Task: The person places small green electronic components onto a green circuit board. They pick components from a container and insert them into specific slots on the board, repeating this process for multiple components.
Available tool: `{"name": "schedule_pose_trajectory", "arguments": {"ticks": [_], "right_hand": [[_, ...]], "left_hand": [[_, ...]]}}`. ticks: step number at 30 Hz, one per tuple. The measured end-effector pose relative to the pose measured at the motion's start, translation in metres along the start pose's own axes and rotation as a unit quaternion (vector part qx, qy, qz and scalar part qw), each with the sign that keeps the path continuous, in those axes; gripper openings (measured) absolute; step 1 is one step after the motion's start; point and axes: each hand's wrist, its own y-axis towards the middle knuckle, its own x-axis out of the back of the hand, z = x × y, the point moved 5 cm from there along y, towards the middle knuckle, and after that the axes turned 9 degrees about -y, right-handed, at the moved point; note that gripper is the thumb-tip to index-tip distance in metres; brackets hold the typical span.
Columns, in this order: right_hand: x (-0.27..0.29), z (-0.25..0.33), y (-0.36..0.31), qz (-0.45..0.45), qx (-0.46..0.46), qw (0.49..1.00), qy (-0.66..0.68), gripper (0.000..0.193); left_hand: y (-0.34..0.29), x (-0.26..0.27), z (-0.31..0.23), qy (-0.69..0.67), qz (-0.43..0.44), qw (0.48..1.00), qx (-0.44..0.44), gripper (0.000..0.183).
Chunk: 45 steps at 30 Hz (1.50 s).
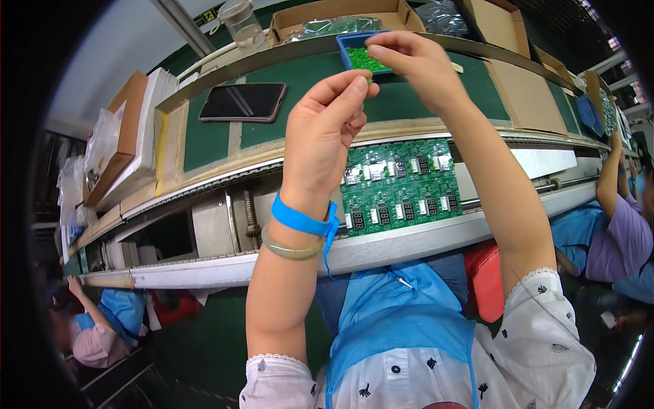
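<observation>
Thumb and forefinger of my left hand [330, 112] are pinched on a small green component [370, 81], mostly hidden by the fingertips. My right hand [419, 65] reaches over a blue bin [343, 51] of small green components [361, 60]. Its fingers are bent close together at the bin's right side; whether anything sits between them I cannot make out. Below both hands, a panel of green circuit boards [398, 187] lies on the conveyor rails. White connectors and several black digit displays stand on it, with small green parts along its upper half.
A phone [243, 102] lies on the green bench strip at the left. Behind the bin stands a cardboard box [344, 12] of bagged parts, beside a clear plastic jug [242, 26]. The metal front rail [204, 271] runs before me. Co-workers sit along the line at both sides.
</observation>
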Motion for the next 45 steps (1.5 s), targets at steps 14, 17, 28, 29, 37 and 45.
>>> {"name": "schedule_pose_trajectory", "arguments": {"ticks": [14,17,28,29,37,45], "right_hand": [[-0.006,0.001,-0.094,0.078,-0.067,0.965,0.24,0.024],[-0.009,0.001,-0.099,0.067,-0.051,0.981,0.177,0.023],[-0.017,0.009,-0.108,0.057,-0.014,0.994,0.091,0.018],[-0.018,0.009,-0.109,0.057,-0.01,0.995,0.083,0.018],[-0.017,0.015,-0.114,0.044,0.014,0.999,0.021,0.017],[-0.02,0.03,-0.116,0.048,0.125,0.983,-0.125,0.02]], "left_hand": [[-0.028,0.056,-0.029,0.221,-0.014,0.971,0.09,0.025],[-0.032,0.059,-0.024,0.223,-0.004,0.97,0.095,0.026],[-0.037,0.053,-0.02,0.248,0.047,0.963,0.092,0.02],[-0.037,0.053,-0.02,0.251,0.052,0.963,0.086,0.02],[-0.039,0.053,-0.021,0.282,0.07,0.954,0.073,0.019],[-0.039,0.053,-0.022,0.327,0.075,0.94,0.065,0.019]]}}
